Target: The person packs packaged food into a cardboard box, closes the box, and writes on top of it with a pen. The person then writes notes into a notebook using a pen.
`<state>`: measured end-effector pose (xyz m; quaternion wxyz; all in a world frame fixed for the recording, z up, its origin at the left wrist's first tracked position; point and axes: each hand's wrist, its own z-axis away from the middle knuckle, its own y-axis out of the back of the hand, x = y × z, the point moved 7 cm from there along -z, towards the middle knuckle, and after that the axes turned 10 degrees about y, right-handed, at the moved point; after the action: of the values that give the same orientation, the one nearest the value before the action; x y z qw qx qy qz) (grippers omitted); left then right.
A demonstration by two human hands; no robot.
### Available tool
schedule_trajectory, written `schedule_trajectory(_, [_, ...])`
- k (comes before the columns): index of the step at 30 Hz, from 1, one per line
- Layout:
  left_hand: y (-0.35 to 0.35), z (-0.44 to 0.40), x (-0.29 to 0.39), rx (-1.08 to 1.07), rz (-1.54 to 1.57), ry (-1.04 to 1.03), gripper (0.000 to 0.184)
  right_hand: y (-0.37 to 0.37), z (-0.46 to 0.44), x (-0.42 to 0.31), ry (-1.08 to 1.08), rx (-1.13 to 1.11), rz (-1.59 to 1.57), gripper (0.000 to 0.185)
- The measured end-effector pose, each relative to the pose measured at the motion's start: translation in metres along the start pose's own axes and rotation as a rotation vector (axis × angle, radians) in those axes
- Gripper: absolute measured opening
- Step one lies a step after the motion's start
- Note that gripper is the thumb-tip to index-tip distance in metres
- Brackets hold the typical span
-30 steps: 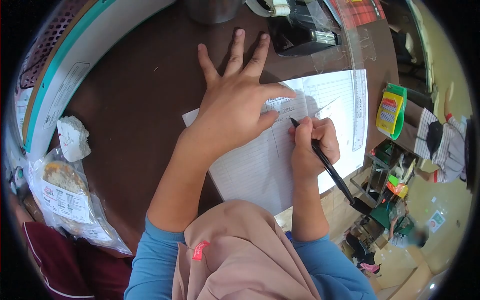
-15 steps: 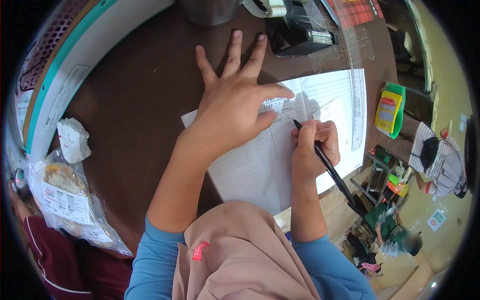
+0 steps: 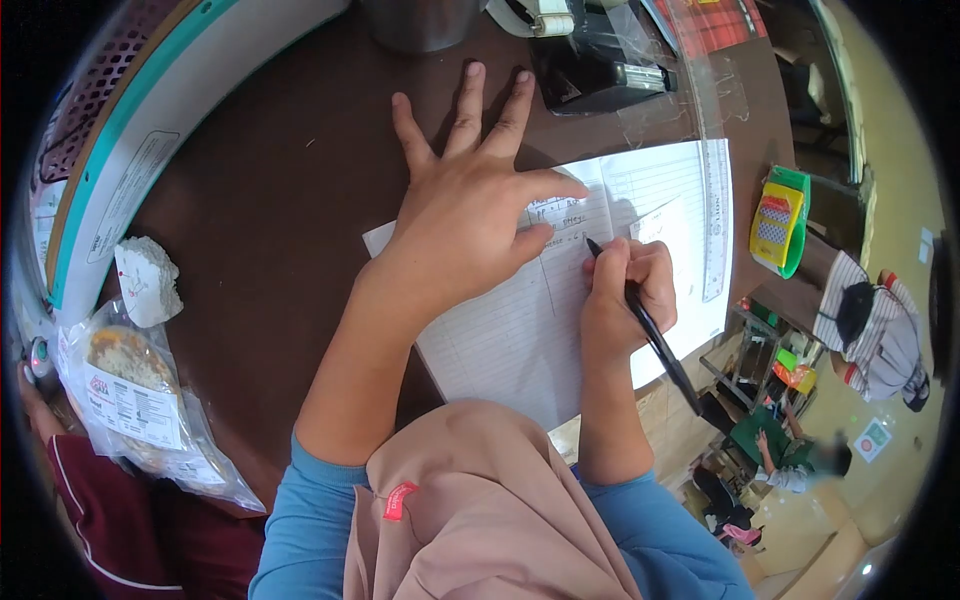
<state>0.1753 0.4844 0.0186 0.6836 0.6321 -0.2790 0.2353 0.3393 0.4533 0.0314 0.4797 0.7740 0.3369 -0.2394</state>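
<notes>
An open lined notebook [image 3: 490, 350] lies tilted on the brown table, with handwriting near the top of its left page. My left hand [image 3: 465, 200] rests spread, partly over the notebook's upper left edge, its thumb and index finger around the written lines. Some of the writing is hidden behind those fingers. In my right hand [image 3: 632, 285] is a black pen [image 3: 655, 338], its tip at the end of a written line. A clear ruler [image 3: 714, 235] lies along the right page, beside a small paper slip [image 3: 655, 222].
A black tape dispenser [image 3: 600, 80] and a dark metal container [image 3: 420, 25] stand at the back. Plastic-wrapped food [image 3: 135, 400] and a white crumpled lump [image 3: 147, 282] sit at left. A green-and-yellow item [image 3: 780, 220] lies at right. Other people are nearby.
Another mark shows at the end of the written line, and the pen's rear end has shifted slightly left. My left hand stays put. People in the background have moved slightly.
</notes>
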Motion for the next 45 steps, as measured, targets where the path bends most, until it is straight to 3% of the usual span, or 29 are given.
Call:
schedule_trajectory(3, [0.001, 0.0, 0.0, -0.002, 0.003, -0.001, 0.033, 0.0, 0.001, 0.005, -0.085, 0.024, -0.064, 0.022])
schedule_trajectory(5, [0.001, 0.0, 0.0, -0.003, 0.001, -0.002, 0.033, -0.002, -0.002, -0.004, 0.057, -0.025, 0.04, 0.03])
schedule_trajectory(21, [0.0, 0.001, 0.0, -0.002, -0.01, -0.008, 0.032, -0.001, -0.002, -0.004, 0.04, 0.002, 0.016, 0.03])
schedule_trajectory(23, [0.0, 0.0, 0.0, 0.0, -0.012, -0.012, 0.032, 0.003, 0.001, 0.004, -0.173, 0.124, -0.184, 0.024])
schedule_trajectory(24, [0.0, 0.0, 0.0, 0.001, -0.007, -0.014, 0.032, 0.004, 0.001, 0.005, -0.173, 0.125, -0.186, 0.024])
schedule_trajectory(29, [-0.001, 0.001, -0.001, -0.002, -0.008, -0.008, 0.032, -0.004, 0.0, 0.0, 0.052, -0.063, -0.12, 0.029])
schedule_trajectory(45, [-0.001, 0.001, -0.001, 0.011, -0.009, -0.013, 0.032, -0.004, 0.0, -0.002, 0.095, -0.059, -0.063, 0.03])
